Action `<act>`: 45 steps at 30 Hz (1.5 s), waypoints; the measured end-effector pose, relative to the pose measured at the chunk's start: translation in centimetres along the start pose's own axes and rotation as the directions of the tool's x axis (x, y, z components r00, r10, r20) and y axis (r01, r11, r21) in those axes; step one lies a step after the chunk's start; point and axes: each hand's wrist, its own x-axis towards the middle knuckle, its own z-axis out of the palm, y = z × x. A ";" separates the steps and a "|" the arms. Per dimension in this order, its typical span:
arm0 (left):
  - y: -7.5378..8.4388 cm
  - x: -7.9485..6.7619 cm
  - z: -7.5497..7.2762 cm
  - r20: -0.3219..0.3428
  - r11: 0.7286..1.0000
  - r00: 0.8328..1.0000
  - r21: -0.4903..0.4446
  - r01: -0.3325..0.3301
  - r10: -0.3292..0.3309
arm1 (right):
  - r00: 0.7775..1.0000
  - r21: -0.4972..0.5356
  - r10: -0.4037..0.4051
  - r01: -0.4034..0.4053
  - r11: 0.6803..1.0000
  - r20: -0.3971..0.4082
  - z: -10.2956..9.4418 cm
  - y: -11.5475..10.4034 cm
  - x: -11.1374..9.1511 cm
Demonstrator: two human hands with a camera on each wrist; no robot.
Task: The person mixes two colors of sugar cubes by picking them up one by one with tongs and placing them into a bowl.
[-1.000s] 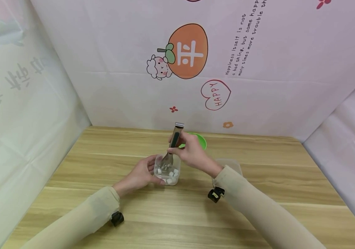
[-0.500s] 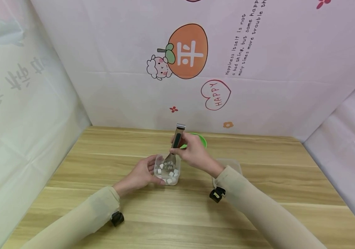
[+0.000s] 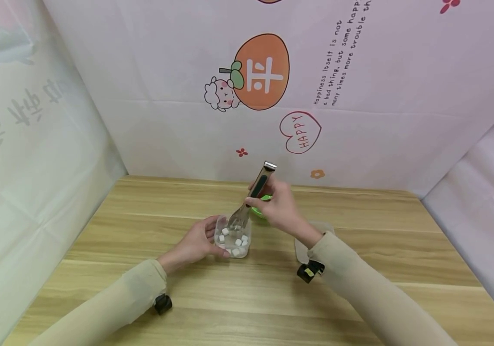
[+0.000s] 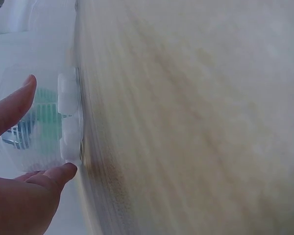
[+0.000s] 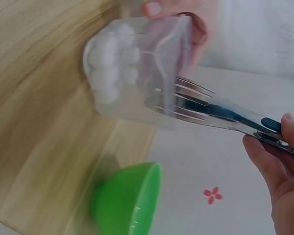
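Note:
My left hand [image 3: 192,242] grips a clear plastic container [image 3: 247,247], thumb on its near side and fingers round the left side. Several small white cubes [image 3: 238,241] lie in its bottom. In the left wrist view the thumb and a fingertip press the container's wall [image 4: 19,81]. My right hand [image 3: 281,204] pinches metal food tongs [image 3: 259,186] with dark grip pads, tilted with the top to the right. Their slotted, fork-like ends [image 5: 186,110] reach into the container's mouth. Whether a cube sits between them, I cannot tell.
Behind the right hand stands a green bowl [image 3: 259,212], fully shaped in the right wrist view just beside the container. A translucent plastic piece [image 3: 302,251] lies on the wooden table [image 3: 238,298], partly under the right forearm. A printed cloth [image 3: 177,139] hangs along the back edge.
My right hand has moved right and slightly up with the tongs, which now lean more and sit higher in the container. The left hand and container have stayed put.

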 end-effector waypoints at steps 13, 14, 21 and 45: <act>0.1 0.0 -0.6 0.025 1.000 0.999 0.015 0.021 -0.021 | 0.980 0.008 -0.016 0.018 1.000 -0.200 -5.3 -0.4 0.5; 0.1 0.1 -0.7 0.035 1.000 0.999 0.014 0.015 -0.015 | 0.976 -0.004 -0.012 0.012 1.000 -0.216 -5.6 -0.2 0.5; 0.2 0.4 -1.4 0.089 1.000 0.996 0.012 -0.008 0.007 | 0.959 -0.058 0.080 -0.099 0.993 -0.272 -6.9 1.7 0.8; -0.4 0.7 -1.7 0.123 0.999 0.992 -0.006 -0.039 0.039 | 0.940 -0.101 0.176 -0.213 0.972 -0.291 -7.3 4.7 1.6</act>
